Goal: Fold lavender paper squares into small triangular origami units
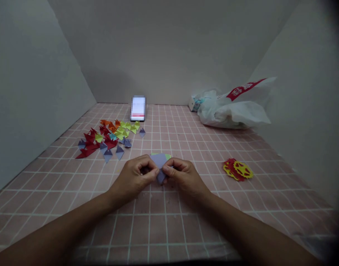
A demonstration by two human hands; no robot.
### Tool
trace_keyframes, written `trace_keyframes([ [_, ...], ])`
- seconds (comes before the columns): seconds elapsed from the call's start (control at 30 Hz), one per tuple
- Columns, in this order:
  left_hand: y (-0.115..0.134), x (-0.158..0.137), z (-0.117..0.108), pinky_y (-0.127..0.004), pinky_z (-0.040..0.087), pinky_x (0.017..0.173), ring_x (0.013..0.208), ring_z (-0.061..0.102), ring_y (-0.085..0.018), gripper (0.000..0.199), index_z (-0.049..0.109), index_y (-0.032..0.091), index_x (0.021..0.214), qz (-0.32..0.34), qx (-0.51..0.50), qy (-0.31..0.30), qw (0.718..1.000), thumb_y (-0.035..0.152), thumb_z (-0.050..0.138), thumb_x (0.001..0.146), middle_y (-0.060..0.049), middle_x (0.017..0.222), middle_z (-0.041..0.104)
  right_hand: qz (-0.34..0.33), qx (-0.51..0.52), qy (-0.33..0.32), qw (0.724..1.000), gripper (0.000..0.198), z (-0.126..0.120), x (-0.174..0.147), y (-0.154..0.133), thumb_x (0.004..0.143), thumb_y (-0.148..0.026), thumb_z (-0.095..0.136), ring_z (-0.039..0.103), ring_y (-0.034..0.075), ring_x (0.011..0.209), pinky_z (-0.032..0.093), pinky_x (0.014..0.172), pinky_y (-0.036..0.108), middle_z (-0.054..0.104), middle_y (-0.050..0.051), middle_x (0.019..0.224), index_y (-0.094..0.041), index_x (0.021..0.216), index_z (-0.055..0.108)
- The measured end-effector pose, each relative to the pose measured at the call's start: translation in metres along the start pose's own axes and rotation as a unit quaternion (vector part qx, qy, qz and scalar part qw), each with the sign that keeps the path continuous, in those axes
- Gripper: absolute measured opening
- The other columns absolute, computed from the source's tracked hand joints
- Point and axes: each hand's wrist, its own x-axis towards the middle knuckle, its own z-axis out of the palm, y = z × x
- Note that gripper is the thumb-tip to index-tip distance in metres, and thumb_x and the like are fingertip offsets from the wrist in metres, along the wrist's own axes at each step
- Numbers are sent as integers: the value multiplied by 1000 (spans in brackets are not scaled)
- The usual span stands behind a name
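Our left hand [134, 176] and right hand [184, 176] meet at the middle of the pink gridded surface [163, 221], the fingers of both pinched narrow on one purple paper piece [159, 162], held just above the cloth between the thumbs, with a sliver of green paper showing at its far edge. We judge the folding to be partway along: this piece looks creased into a rough triangle but not yet pressed into the sharp pointed shape of the others. To our left and farther back lies a pile of finished folded triangles [109, 136] in red, orange, yellow-green, teal and purple, well apart from our hands, which suggests many units are already made; how many remain we cannot tell. To our right rests a red and yellow paper cutout [238, 170], flat on the cloth. A phone [138, 108] stands against the back wall, its screen blurred. A white plastic bag [233, 109] with red lettering slumps in the far right corner. Plain grey walls [169, 48] close the surface in on three sides, and the light is dim.
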Motion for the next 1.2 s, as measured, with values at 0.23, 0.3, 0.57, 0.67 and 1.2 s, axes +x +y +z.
trace_keyframes([
  [0.23, -6, 6, -1, -26, 41, 66, 69, 53, -14, 18, 60, 17, 68, -24, -56, -13, 998, 25, 57, 84, 1, 72, 57, 1, -27, 6, 1000, 25, -3, 4, 1, 82, -38, 71, 54, 10, 49, 40, 52, 23, 63, -2, 54, -18, 70, 62],
  [0.3, -7, 7, 0, -25, 40, 64, 66, 51, -13, 18, 57, 17, 69, -25, -71, -6, 997, 26, 56, 85, 2, 69, 54, 10, -37, 7, 999, 25, -3, 4, 2, 82, -36, 72, 53, 10, 48, 38, 51, 22, 61, -3, 53, -18, 69, 60],
  [0.57, -13, 7, 2, -25, 42, 59, 58, 55, -13, 20, 54, 18, 82, -11, -110, 2, 994, 34, 51, 93, 4, 65, 56, -22, -44, -36, 998, 18, -1, 2, 4, 85, -33, 72, 57, 10, 57, 43, 59, 24, 66, 0, 72, -18, 82, 63],
  [0.67, -15, 6, 1, -25, 41, 58, 58, 53, -12, 19, 55, 18, 83, 2, -78, -9, 997, 33, 50, 94, 4, 66, 55, -45, -38, -29, 998, 24, -2, 2, 1, 90, -43, 65, 58, 11, 58, 44, 59, 25, 65, -1, 75, -20, 91, 63],
  [1.2, -15, 4, 8, -23, 36, 53, 54, 48, -10, 25, 54, 17, 73, -94, -187, -56, 976, 39, 62, 84, 3, 62, 54, -72, -108, 29, 991, 23, 2, -3, 3, 89, -36, 67, 52, 10, 54, 39, 54, 23, 61, -3, 60, -19, 74, 61],
])
